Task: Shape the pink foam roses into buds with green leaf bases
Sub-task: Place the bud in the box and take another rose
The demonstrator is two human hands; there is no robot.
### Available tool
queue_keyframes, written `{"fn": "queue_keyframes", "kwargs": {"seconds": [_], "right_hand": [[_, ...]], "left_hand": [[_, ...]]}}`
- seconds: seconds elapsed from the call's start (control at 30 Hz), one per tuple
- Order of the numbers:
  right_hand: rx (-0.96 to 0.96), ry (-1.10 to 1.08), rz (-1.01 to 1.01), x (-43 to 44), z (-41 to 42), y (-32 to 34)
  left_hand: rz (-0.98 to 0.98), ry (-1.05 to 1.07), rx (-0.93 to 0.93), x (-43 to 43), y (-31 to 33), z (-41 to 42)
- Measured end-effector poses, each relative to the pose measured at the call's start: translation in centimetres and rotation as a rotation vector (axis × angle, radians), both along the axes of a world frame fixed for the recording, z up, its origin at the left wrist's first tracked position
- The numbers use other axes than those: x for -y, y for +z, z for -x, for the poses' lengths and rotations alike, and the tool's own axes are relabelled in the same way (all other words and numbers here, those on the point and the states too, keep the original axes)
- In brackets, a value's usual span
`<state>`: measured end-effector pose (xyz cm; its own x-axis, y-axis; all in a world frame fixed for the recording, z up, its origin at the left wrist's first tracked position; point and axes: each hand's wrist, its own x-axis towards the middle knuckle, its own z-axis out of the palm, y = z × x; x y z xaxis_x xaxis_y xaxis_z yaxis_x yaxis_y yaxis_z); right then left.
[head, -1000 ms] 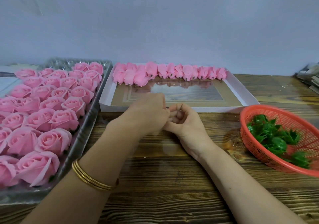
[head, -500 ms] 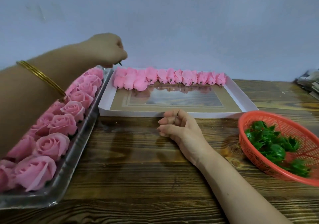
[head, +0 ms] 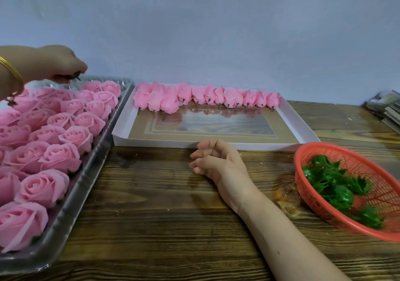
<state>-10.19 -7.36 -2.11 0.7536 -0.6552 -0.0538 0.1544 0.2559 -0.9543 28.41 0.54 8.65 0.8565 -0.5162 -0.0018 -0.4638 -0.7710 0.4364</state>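
Note:
Several open pink foam roses [head: 62, 129] fill a clear plastic tray [head: 71, 205] on the left. My left hand [head: 62, 64] hovers over the tray's far end and pinches a small dark piece [head: 74, 77]. My right hand [head: 216, 161] rests on the wooden table, fingers loosely curled, holding nothing. A row of shaped pink buds [head: 205, 97] lies along the far side of a white box lid [head: 155, 143]. Green leaf bases [head: 337, 185] sit in an orange basket [head: 320, 211] at the right.
The wooden table [head: 162, 226] stretches between tray and basket. A stack of papers or cards [head: 385, 109] lies at the far right edge. A plain grey wall stands behind everything.
My hands, together at the table's middle a second ago, have separated. The left hand swung up to the tray's far end with a small dark piece; the right stayed on the table.

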Motion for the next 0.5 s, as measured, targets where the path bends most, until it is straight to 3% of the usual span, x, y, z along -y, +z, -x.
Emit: {"fn": "queue_keyframes", "kwargs": {"seconds": [0.5], "right_hand": [[-0.019,0.007,-0.035,0.2,0.0,0.0]], "left_hand": [[-0.089,-0.003,-0.037,0.7,-3.6,-7.0]]}}
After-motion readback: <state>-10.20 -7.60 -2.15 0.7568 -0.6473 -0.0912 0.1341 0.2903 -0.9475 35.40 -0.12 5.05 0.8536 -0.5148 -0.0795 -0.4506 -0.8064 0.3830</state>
